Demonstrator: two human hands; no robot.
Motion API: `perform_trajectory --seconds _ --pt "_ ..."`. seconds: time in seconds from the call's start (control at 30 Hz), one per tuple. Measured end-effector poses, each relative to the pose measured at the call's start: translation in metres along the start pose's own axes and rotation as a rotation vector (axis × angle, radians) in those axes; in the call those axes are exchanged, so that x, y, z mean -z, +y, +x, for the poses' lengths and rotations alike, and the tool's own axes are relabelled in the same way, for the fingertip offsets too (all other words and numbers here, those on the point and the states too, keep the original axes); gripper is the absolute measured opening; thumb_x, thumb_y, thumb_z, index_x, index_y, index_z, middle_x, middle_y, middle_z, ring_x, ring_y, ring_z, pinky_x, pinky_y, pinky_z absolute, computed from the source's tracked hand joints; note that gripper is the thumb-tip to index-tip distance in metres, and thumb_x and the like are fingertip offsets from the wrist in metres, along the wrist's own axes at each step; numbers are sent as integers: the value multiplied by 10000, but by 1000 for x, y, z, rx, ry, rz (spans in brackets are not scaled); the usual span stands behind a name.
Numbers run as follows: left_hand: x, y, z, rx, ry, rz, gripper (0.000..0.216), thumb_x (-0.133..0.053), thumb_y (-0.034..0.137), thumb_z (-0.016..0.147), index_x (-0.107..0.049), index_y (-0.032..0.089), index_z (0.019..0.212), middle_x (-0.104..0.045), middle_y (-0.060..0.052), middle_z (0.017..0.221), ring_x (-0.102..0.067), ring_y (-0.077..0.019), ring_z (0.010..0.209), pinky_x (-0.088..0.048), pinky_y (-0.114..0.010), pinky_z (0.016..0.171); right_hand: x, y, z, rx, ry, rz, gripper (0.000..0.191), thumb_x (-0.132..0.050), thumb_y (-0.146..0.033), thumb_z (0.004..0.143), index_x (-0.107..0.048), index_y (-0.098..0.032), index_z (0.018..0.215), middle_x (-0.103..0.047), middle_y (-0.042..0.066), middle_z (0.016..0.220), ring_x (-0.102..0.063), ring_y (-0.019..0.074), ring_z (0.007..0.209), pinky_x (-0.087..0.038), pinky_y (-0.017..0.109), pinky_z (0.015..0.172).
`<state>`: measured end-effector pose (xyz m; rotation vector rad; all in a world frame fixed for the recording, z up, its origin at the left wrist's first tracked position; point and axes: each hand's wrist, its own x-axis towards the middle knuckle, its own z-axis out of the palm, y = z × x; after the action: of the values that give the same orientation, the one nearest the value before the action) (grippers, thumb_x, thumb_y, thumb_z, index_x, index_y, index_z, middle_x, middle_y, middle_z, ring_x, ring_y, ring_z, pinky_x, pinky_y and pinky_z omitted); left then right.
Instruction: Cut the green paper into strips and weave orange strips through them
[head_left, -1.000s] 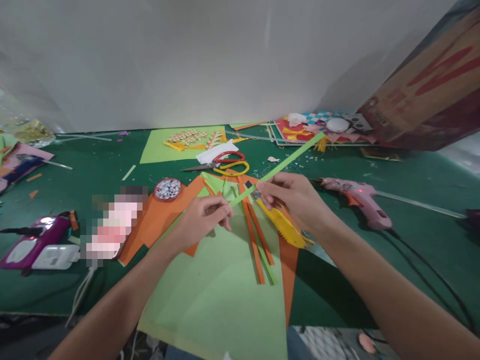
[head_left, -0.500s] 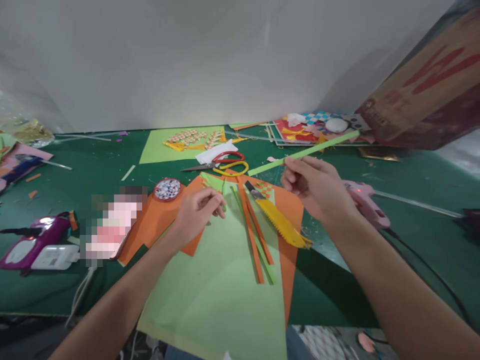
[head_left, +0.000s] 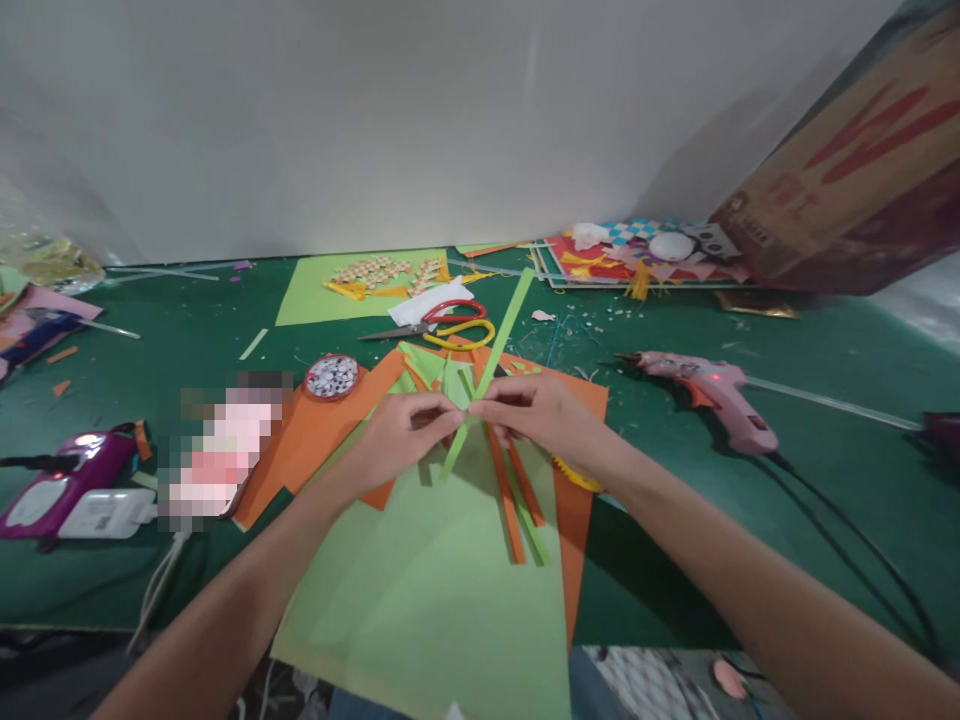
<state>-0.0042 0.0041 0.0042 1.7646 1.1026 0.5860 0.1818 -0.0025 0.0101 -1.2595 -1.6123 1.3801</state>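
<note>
A light green paper strip (head_left: 510, 325) slants up and away between my hands above the green sheet (head_left: 420, 610). My right hand (head_left: 551, 415) pinches it near its lower end. Thumb and fingers of my left hand (head_left: 409, 430) are closed on the same strip, right beside the right fingertips. Under the hands lie orange strips (head_left: 501, 490) and another green strip (head_left: 536, 540). A yellow cutter knife (head_left: 577, 475) is mostly hidden by my right hand. Just beyond are scissors (head_left: 465, 333) with red and yellow handles.
A pink glue gun (head_left: 720, 385) with its cable lies at right. To the left are a round box of googly eyes (head_left: 332, 377), a blurred phone (head_left: 232, 450) and a purple device (head_left: 75, 480). Paper crafts (head_left: 645, 255) and a brown bag (head_left: 840, 170) stand at back right.
My right hand has moved left and down with the green strip, turning it steeper. My left hand has shifted slightly right and now pinches the strip too. The glue gun has come into full view.
</note>
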Motion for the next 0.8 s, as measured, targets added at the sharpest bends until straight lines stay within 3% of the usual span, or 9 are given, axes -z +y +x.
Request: perform_trajectory --seconds 0.13,0.3,0.37,0.47,0.57,0.7,0.8 --pt "0 -2 1 -3 48 -24 273 -531 404 838 -562 175 694 -559 18 626 -508 -92 564 -399 -198 527 3 2 2 28 79 -23 312 -628 -458 760 -575 -198 596 -490 -44 470 -408 92 450 -272 266 474" --pt "4 -2 2 41 349 -67 275 -528 384 826 -536 181 641 -565 18 578 -491 -86 496 -377 -199 468 15 9 6 140 354 -305 221 -543 -335 847 -622 -199 691 -566 -6 604 -480 130 566 -352 285 567" --pt "6 -2 3 55 412 -52 269 -531 363 816 -537 180 619 -582 8 577 -491 -87 494 -375 -202 472 17 14 7 240 385 -515 168 -571 -276 834 -627 -200 695 -612 30 714 -523 170 693 -394 312 655" --pt "7 -3 3 74 394 17 237 -516 322 794 -544 177 609 -580 9 545 -495 -88 484 -368 -203 481 14 25 9 362 345 -839 142 -651 -288 793 -635 -189 693 -613 94 855 -517 258 912 -421 375 780" --pt "5 -2 2 78 342 130 184 -492 264 743 -532 175 587 -552 25 502 -495 -93 482 -363 -206 502 9 35 9 400 320 -1045 216 -655 -367 800 -622 -175 708 -591 139 948 -494 303 1001 -442 416 813" --pt "2 -1 1 121 225 324 175 -485 221 695 -462 179 527 -446 48 454 -402 -89 455 -279 -219 471 4 42 8 445 299 -1153 200 -648 -369 807 -599 -180 763 -567 140 973 -485 311 1045 -461 432 846" --pt "1 -3 2 100 228 436 298 -506 221 710 -320 180 481 -339 55 441 -323 -82 458 -223 -232 471 3 43 8 481 267 -1126 131 -633 -297 815 -594 -182 767 -563 139 993 -476 308 1087 -456 435 890"
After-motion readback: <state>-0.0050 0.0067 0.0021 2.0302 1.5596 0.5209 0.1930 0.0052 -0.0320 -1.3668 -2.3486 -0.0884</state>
